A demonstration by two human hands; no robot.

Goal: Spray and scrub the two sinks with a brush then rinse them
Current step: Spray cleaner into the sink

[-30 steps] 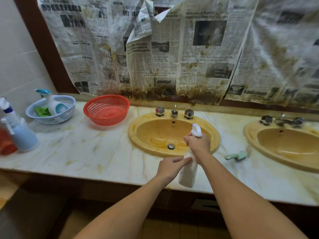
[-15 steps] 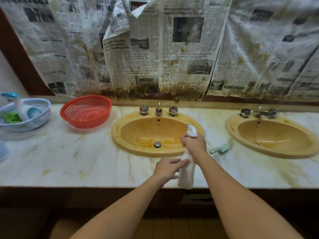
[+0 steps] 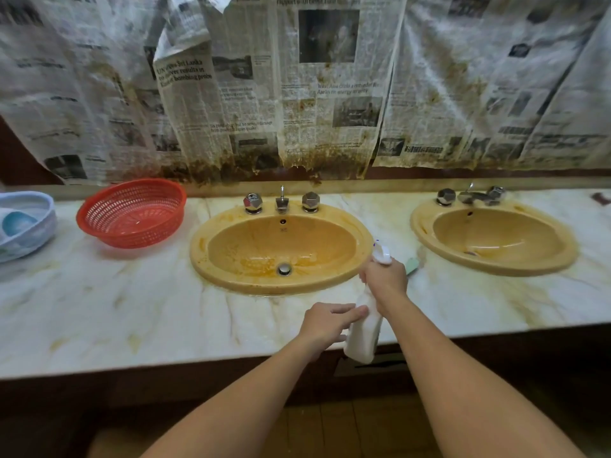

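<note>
Spray bottle [image 3: 363, 335]: in front of the near sink [image 3: 281, 248], over the counter edge.
Right hand [image 3: 385, 281]: fingers wrapped round its neck.
Left hand [image 3: 325, 323]: straight fingers touch its side.

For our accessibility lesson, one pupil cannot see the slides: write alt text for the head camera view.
The right hand grips the neck of a white spray bottle at the counter's front edge while the left hand touches its side, beside a stained yellow sink. A second yellow sink lies to the right, a red basket to the left, and stained newspaper hangs behind.
</note>
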